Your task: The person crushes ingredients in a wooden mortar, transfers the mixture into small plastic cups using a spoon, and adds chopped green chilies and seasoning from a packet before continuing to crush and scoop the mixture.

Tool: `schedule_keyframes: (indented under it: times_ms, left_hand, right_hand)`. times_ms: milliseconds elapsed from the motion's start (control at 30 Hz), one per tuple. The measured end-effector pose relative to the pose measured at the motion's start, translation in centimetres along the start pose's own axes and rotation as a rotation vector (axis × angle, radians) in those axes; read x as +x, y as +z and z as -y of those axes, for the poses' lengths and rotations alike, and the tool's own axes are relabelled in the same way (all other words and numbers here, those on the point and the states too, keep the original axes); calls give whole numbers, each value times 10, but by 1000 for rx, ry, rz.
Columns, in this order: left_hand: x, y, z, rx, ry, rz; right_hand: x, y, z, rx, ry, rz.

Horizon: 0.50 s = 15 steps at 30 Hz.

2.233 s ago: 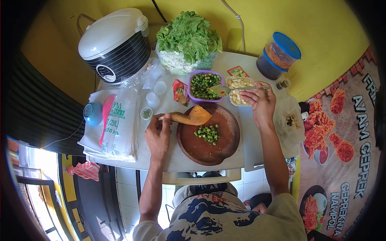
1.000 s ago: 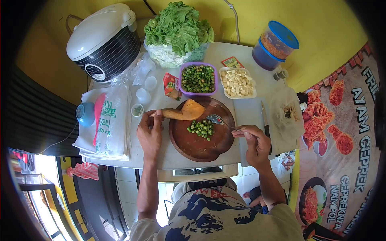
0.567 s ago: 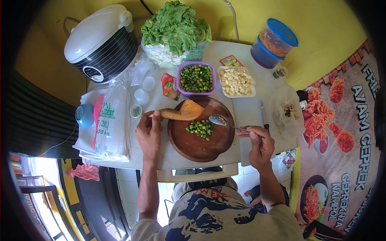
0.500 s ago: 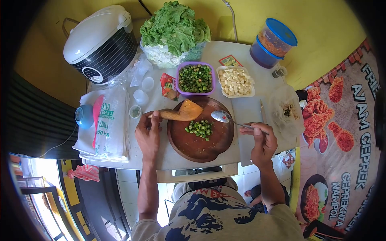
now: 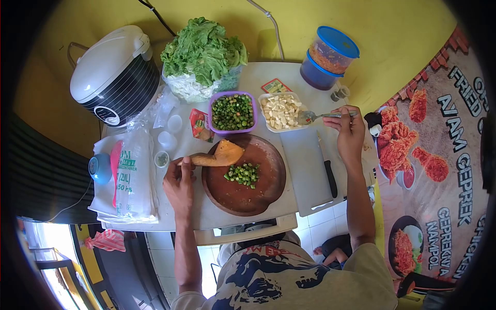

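Observation:
My left hand (image 5: 179, 187) grips the handle of a wooden pestle (image 5: 217, 156), whose orange-brown head rests over the upper left of a round brown mortar (image 5: 258, 199). Chopped green chillies (image 5: 243, 175) lie in a small heap in the mortar. My right hand (image 5: 348, 126) is closed on the handle of a metal spoon (image 5: 309, 117). The spoon's bowl is at the right edge of a white tray of peeled garlic (image 5: 280, 111). Left of that tray stands a purple tub (image 5: 232, 131) full of chopped green chillies.
A knife (image 5: 329, 173) lies on a pale cutting board (image 5: 305, 195). Behind are a rice cooker (image 5: 119, 77), lettuce (image 5: 204, 49) and stacked blue-lidded containers (image 5: 327, 59). Plastic packs (image 5: 135, 191) and small cups (image 5: 167, 140) are at the left. A person's arm (image 5: 336, 257) shows below right.
The spoon in my right hand has moved from over the mortar up and right to the garlic tray. My left hand still holds the pestle. The camera view has shifted.

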State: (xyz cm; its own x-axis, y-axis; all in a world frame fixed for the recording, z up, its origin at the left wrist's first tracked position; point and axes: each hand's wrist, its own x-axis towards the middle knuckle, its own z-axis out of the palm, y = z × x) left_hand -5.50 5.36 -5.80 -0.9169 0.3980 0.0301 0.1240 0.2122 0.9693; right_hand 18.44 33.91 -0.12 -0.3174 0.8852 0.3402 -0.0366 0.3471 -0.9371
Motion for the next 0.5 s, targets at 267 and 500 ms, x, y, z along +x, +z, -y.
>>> schedule_keyframes:
  times_ms: [267, 500]
  left_hand:
    - [0, 1, -1, 8, 23, -8]
    - [0, 1, -2, 17, 22, -8]
  right_hand:
    - [-1, 9, -19, 149, 76, -37]
    - [-2, 11, -26, 221, 116, -73]
